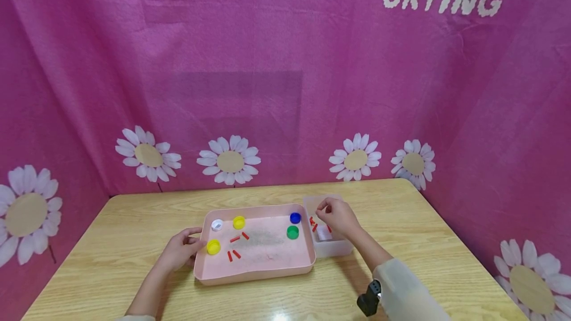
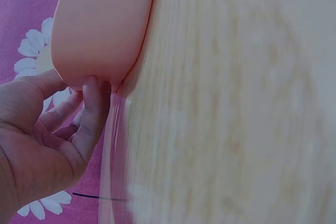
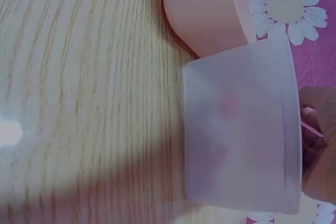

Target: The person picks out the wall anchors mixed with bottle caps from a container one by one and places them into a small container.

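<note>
My left hand (image 1: 180,249) holds the left end of a shallow pink tray (image 1: 254,277), its thumb at the rim and fingers against the outer wall, as the left wrist view shows. Over a translucent plastic box (image 1: 333,248) hangs my right hand (image 1: 337,216), fingers bent and thumb near the index fingertip. Whether anything small is between those fingertips cannot be seen. Several short red sticks (image 1: 314,227) lie in the box beside a white piece (image 1: 324,233). More red sticks (image 1: 237,254) are scattered on the tray's floor.
In the tray stand yellow caps (image 1: 213,247), a white cap (image 1: 217,225), a blue cap (image 1: 295,218) and a green cap (image 1: 292,232). The box touches or nearly touches the tray's right end. A purple flowered curtain (image 1: 250,98) surrounds the wooden table (image 1: 401,232).
</note>
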`<state>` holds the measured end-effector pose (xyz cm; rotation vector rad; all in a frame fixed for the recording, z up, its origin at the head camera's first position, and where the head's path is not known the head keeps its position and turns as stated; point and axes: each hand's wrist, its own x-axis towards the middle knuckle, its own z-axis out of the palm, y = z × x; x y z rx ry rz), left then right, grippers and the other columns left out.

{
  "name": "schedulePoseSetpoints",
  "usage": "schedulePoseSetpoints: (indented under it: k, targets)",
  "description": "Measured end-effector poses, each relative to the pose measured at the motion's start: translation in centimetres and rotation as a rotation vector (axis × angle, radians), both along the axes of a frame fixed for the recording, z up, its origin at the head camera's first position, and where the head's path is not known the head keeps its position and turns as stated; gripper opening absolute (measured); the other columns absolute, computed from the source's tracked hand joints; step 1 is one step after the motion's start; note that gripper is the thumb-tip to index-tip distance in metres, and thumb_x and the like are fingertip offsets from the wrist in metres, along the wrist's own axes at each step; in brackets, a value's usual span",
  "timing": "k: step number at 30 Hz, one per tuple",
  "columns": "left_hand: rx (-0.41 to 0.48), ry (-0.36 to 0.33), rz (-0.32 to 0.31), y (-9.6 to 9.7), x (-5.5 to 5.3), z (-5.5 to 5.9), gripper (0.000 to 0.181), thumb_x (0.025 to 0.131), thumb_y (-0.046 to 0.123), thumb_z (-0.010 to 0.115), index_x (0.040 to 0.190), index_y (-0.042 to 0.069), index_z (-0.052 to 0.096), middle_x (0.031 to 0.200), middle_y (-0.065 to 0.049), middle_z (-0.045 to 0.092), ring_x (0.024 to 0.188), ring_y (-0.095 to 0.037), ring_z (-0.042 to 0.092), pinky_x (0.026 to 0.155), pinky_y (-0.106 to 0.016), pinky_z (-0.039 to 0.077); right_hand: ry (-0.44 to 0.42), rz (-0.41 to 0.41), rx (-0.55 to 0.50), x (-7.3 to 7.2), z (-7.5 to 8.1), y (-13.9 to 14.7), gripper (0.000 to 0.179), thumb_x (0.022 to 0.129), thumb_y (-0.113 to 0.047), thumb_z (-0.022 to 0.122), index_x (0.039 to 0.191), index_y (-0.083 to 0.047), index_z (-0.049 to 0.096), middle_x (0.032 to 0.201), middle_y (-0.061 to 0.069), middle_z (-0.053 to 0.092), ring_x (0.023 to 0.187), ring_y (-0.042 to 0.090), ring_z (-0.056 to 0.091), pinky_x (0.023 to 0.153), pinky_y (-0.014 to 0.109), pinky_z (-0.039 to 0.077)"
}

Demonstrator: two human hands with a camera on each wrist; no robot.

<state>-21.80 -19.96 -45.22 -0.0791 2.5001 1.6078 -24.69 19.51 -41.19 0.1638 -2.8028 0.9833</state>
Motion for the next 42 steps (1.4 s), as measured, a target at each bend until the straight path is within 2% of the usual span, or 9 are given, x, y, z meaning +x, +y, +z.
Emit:
schedulePoseSetpoints:
  k: [13, 16, 23, 27, 32, 42]
  targets:
    - [0.014, -0.008, 0.001, 0.0, 0.0, 0.0, 0.049, 0.091, 0.013, 0.059, 0.134, -0.004, 0.041, 0.107, -0.024, 0.058, 0.073, -0.016, 0.061, 0.061, -0.034, 0.057, 0.019, 0.028, -0.026, 0.1, 0.8, -1.8, 0.006, 0.082, -0.016, 0.066, 0.084, -0.010, 0.066, 0.064, 0.001, 0.052, 0.055, 0.012, 0.043, 0.047, 0.023, 0.035]
    - [0.016, -0.008, 0.001, 0.0, 0.0, 0.1, 0.049, 0.091, 0.013, 0.058, 0.134, -0.003, 0.041, 0.107, -0.024, 0.058, 0.073, -0.016, 0.062, 0.061, -0.034, 0.057, 0.015, 0.035, -0.025, 0.1, 0.9, -2.3, 0.006, 0.083, -0.016, 0.066, 0.085, -0.011, 0.066, 0.066, 0.000, 0.051, 0.057, 0.011, 0.044, 0.048, 0.022, 0.035]
    - [0.004, -0.010, 0.007, 0.1, 0.0, 0.3, 0.049, 0.091, 0.012, 0.058, 0.134, -0.003, 0.041, 0.106, -0.024, 0.058, 0.073, -0.016, 0.061, 0.060, -0.034, 0.057, 0.003, 0.072, -0.053, 0.0, 1.0, -3.6, 0.009, 0.084, -0.017, 0.067, 0.087, -0.008, 0.066, 0.064, 0.003, 0.052, 0.050, 0.011, 0.047, 0.047, 0.023, 0.037]
    - [0.002, -0.006, 0.008, 0.1, 0.1, 0.3, 0.048, 0.091, 0.012, 0.058, 0.133, -0.004, 0.041, 0.106, -0.024, 0.058, 0.073, -0.016, 0.061, 0.060, -0.033, 0.056, 0.004, 0.082, -0.043, 0.0, 0.8, -4.3, 0.008, 0.084, -0.018, 0.067, 0.085, -0.010, 0.066, 0.067, 0.001, 0.051, 0.054, 0.011, 0.045, 0.049, 0.023, 0.038]
    - [0.004, -0.001, 0.009, 0.1, 0.2, 0.2, 0.048, 0.091, 0.011, 0.058, 0.133, -0.004, 0.041, 0.105, -0.023, 0.058, 0.072, -0.016, 0.061, 0.060, -0.034, 0.057, 0.055, 0.113, -0.020, 0.1, 0.5, -5.4, 0.006, 0.082, -0.016, 0.068, 0.080, -0.011, 0.067, 0.065, -0.002, 0.051, 0.060, 0.010, 0.044, 0.053, 0.022, 0.036]
    - [-0.002, -0.004, 0.013, 0.2, 0.1, 0.3, 0.048, 0.091, 0.011, 0.059, 0.133, -0.004, 0.042, 0.104, -0.024, 0.058, 0.071, -0.017, 0.061, 0.060, -0.033, 0.057, 0.098, 0.185, 0.005, 0.5, 0.8, -7.4, 0.006, 0.082, -0.018, 0.066, 0.081, -0.012, 0.068, 0.064, -0.005, 0.051, 0.060, 0.008, 0.043, 0.055, 0.019, 0.035]
